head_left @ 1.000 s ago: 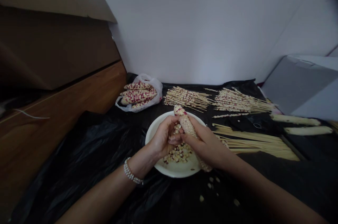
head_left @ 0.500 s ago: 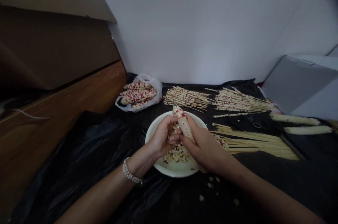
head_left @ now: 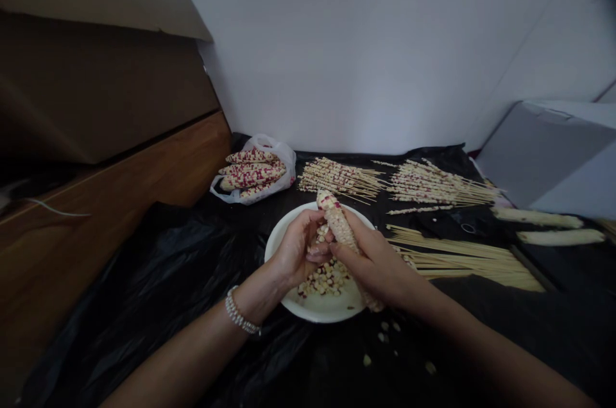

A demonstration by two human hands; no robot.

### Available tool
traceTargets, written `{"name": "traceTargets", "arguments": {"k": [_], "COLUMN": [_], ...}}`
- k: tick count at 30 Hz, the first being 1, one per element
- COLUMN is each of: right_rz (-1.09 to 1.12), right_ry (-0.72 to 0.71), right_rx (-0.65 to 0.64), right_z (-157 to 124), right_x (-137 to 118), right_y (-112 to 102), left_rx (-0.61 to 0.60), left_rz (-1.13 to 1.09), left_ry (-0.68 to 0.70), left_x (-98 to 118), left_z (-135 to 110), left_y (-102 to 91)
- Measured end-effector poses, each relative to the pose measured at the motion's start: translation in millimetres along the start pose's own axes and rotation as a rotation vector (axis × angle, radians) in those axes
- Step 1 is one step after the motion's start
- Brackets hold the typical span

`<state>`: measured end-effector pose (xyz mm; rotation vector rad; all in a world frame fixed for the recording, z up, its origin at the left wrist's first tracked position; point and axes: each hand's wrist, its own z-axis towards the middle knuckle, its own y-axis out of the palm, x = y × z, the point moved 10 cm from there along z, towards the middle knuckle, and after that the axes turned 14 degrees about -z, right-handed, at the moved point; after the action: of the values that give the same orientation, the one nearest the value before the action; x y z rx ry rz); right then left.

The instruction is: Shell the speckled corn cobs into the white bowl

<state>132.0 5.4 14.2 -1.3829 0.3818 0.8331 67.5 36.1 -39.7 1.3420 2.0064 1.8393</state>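
Observation:
A corn cob (head_left: 341,226) slants over a white bowl (head_left: 317,316). Purple and cream kernels remain at its tip, while most of its visible length is stripped. My right hand (head_left: 378,260) is wrapped round the cob from the right, hiding its middle; the lower end shows below the palm. My left hand (head_left: 299,244) is closed against the cob's left side, thumb near the kernels at the tip and fingers curled underneath. Whether loose kernels lie in the left palm is hidden. Loose kernels (head_left: 325,280) are heaped in the bowl under both hands.
A plastic bag (head_left: 286,154) of corn ears lies behind left. Two piles of kernel-threaded skewers (head_left: 337,177) are at the back. Bare sticks (head_left: 471,260) and stripped cobs (head_left: 561,238) lie to the right. Stray kernels dot the black sheet (head_left: 192,280). Boxes flank both sides.
The cob has shifted slightly right and turned in my right hand, so more of its stripped side and lower end show. My left hand stays almost in place.

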Motion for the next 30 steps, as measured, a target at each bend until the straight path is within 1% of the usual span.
{"name": "traceTargets", "arguments": {"k": [5,10,15,21,23,27,30], "right_rz": [-0.006,-0.034,-0.072,-0.033,-0.014,0.029,0.028], "right_ry": [0.009,-0.005,-0.01,-0.003,-0.002,-0.009,-0.008], "right_rx": [0.016,0.008,-0.015,-0.028,-0.022,-0.004,-0.01], "right_z": [-0.2,-1.1,-2.4,-1.0,-0.3,0.2,0.0], "right_x": [0.3,-0.9,0.1,2.7,2.3,0.4,0.4], "right_y": [-1.6,0.2,3.7,7.1,5.6,1.2,1.9], "left_rx": [-0.015,0.021,0.059,0.119,0.108,0.019,0.029], "left_rz": [-0.019,-0.017,0.018,0.04,0.044,0.03,0.025], "left_ry": [-0.026,-0.037,-0.014,0.043,0.039,0.039,0.043], "left_x": [-1.3,-1.7,-0.3,0.4,0.3,2.2,2.9], "left_z": [-2.0,-2.5,-1.5,-0.4,-0.6,-0.9,-1.3], "left_y": [5.9,6.0,0.0,-11.7,-10.7,-0.4,0.5]}}
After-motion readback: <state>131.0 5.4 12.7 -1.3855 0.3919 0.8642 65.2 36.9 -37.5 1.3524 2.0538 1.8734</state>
